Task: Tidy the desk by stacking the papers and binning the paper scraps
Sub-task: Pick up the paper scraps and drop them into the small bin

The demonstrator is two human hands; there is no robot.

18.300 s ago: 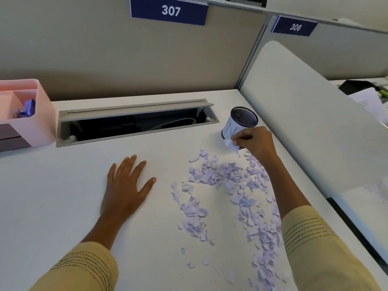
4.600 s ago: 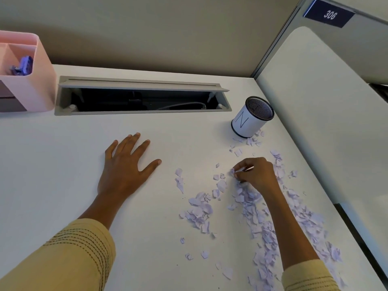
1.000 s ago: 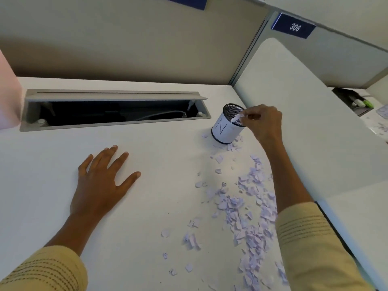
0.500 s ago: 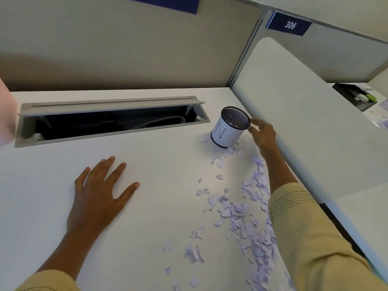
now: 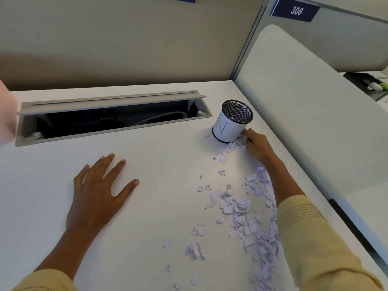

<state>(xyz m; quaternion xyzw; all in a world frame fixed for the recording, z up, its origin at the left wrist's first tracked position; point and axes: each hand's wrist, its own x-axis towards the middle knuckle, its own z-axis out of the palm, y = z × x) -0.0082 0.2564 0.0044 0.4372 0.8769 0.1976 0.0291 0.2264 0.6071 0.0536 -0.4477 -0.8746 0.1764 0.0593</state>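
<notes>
Lilac paper scraps point(image 5: 241, 208) lie strewn over the right part of the white desk point(image 5: 163, 156), from the front edge up to the bin. That bin, a small white mesh cup point(image 5: 227, 128) marked "N", stands upright at the back right with a few scraps around its base. My right hand point(image 5: 257, 149) is down on the desk just right of the cup's base, its fingertips among the scraps there and close to the cup's wall; I see nothing held in it. My left hand point(image 5: 98, 190) rests flat on the desk, fingers spread. No sheets of paper are in view.
An open cable trough point(image 5: 109, 119) with a raised lid runs along the back of the desk. A blurred pink organiser point(image 5: 6, 114) shows at the left edge. A white rounded divider panel point(image 5: 304, 114) borders the desk on the right, with another desk behind it.
One second ago my right hand held scraps over the cup's mouth. It has let them go and dropped to the desk beside the cup's base. My left hand has stayed flat.
</notes>
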